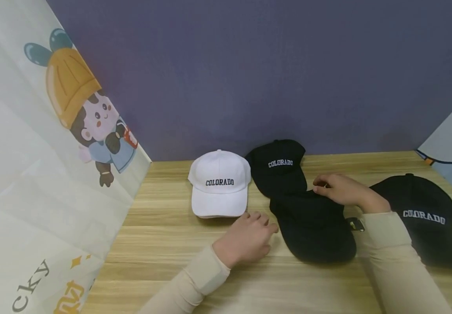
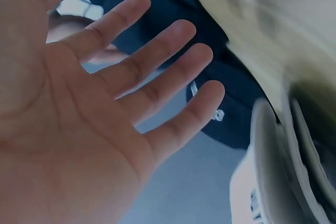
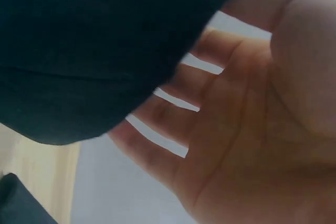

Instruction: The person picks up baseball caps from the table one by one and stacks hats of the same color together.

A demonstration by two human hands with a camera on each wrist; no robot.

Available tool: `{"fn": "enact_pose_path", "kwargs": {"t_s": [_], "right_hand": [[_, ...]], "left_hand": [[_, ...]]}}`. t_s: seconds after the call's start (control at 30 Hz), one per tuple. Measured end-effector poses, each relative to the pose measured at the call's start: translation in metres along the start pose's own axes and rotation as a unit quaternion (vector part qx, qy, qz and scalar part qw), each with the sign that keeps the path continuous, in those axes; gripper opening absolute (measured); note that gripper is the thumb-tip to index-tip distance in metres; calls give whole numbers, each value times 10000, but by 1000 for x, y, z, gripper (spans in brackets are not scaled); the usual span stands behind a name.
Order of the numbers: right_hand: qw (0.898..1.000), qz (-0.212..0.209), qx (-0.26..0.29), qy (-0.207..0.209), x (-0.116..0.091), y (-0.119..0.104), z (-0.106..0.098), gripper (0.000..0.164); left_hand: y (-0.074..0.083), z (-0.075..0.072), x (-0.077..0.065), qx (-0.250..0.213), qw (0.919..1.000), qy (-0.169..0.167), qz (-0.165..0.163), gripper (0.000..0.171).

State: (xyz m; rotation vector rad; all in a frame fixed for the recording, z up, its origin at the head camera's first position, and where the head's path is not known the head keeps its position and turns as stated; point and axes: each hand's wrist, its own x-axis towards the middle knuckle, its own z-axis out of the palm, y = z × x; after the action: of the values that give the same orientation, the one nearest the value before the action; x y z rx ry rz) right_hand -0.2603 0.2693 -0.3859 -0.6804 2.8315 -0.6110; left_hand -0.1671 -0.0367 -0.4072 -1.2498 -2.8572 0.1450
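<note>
Biggest risk, I'd say, is slippage: my R hand [image 1: 345, 190] pinches the mid black cap [image 1: 316, 231] only by its far edge, fingers bent behind the cloth, so a hard tug could fold it or pull it free. The rear black cap [image 1: 281, 170] sits right up vs. it, so a sideways pull might drag that one too. The strap [image 1: 354, 224] by my R cuff [image 1: 386, 230] could snag, & a careless L swing could bump the white cap [image 1: 219, 185].

Position-wise, the mid black cap is over the table [image 1: 163, 261], mostly on my side of the R hand & a bit left of it. My L hand [image 1: 245, 237] is just left of the cap, fingers spread & relaxed, nothing in it; can't tell if the fingertips touch the white brim.
</note>
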Motion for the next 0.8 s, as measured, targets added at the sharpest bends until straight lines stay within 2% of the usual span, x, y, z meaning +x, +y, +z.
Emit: {"fn": "enact_pose_path", "kwargs": {"t_s": [0.3,0.6,0.8], "right_hand": [[9998,184,29,-76,5,6,7,39],[9992,334,143,-151,6,5,12,46],[9994,235,196,-132,7,4,15,44]], "left_hand": [[29,9,1,160,9973,-332,629,42],[52,15,0,455,9946,-174,916,60],[62,16,2,496,9923,-281,1099,71]]}}
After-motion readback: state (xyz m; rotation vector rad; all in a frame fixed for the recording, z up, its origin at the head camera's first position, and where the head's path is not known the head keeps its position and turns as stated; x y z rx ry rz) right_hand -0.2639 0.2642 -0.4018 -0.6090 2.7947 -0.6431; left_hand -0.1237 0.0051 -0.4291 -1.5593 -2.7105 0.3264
